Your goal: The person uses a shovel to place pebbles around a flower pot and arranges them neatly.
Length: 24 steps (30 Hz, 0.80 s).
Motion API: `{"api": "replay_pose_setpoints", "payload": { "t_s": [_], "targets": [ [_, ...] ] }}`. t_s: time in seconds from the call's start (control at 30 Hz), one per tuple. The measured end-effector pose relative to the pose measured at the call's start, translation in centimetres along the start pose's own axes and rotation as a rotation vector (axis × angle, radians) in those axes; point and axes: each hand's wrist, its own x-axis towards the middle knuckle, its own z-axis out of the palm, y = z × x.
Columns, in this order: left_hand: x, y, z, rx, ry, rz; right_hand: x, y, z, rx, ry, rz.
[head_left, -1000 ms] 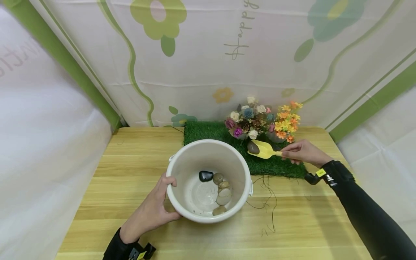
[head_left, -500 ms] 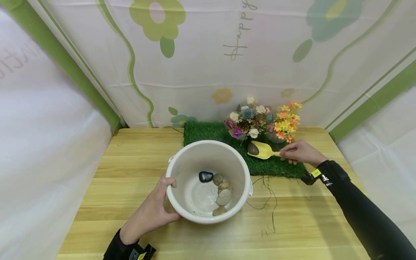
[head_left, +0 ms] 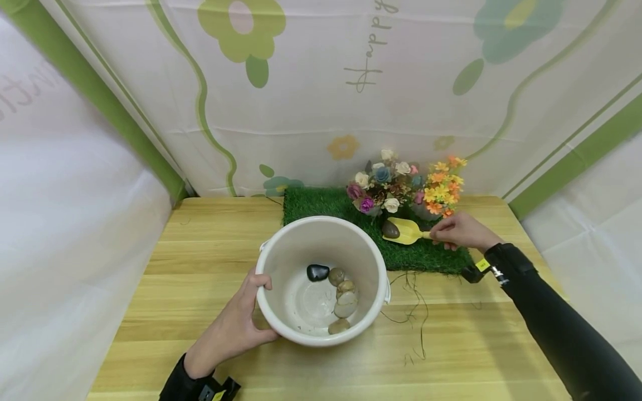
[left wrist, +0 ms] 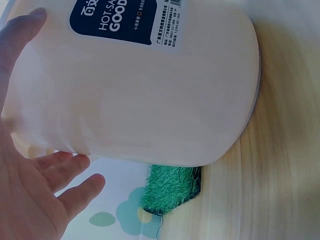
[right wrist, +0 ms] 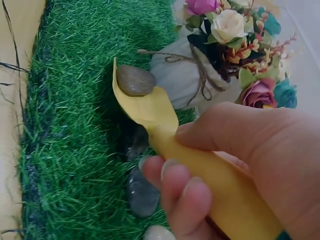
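My left hand (head_left: 236,320) grips the rim of a white bucket (head_left: 273,278) at its left side, fingers over the edge. Inside the bucket lie a black stone (head_left: 317,272) and several tan and grey stones (head_left: 346,304). With my right hand (head_left: 461,231) I hold a yellow scoop (head_left: 408,233) by its handle, over the green turf mat (head_left: 426,257). A smooth brown stone (right wrist: 136,80) lies in the scoop's blade. Below the scoop, in the right wrist view, dark stones (right wrist: 143,192) and part of a pale stone (right wrist: 159,233) rest on the turf.
Behind the scoop stand a mixed rose bouquet (head_left: 383,181) in a cloth-wrapped pot (right wrist: 175,75) and an orange-yellow bunch of flowers (head_left: 442,189). Dark loose threads (head_left: 416,303) lie on the wooden table (head_left: 200,267). A patterned white curtain (head_left: 301,111) encloses the table's back and sides.
My right wrist and forearm have shifted slightly left and up while the scoop and brown stone stay nearly in place. My left hand and the bucket have hardly moved.
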Motion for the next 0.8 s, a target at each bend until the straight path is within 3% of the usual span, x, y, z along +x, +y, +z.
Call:
{"api": "replay_pose_setpoints", "payload": {
  "t_s": [0.23,0.47,0.8],
  "targets": [
    [0.0,-0.1,0.0,0.005,0.0,0.003,-0.1,-0.6,-0.5,-0.015,-0.015,-0.124],
    [-0.1,-0.2,0.0,-0.002,-0.003,0.0,-0.3,-1.7,-1.0,-0.117,0.02,0.006],
    [0.0,-0.3,0.0,0.004,0.0,0.006,-2.5,-1.3,-2.5,-0.171,0.063,0.036]
  ]
}}
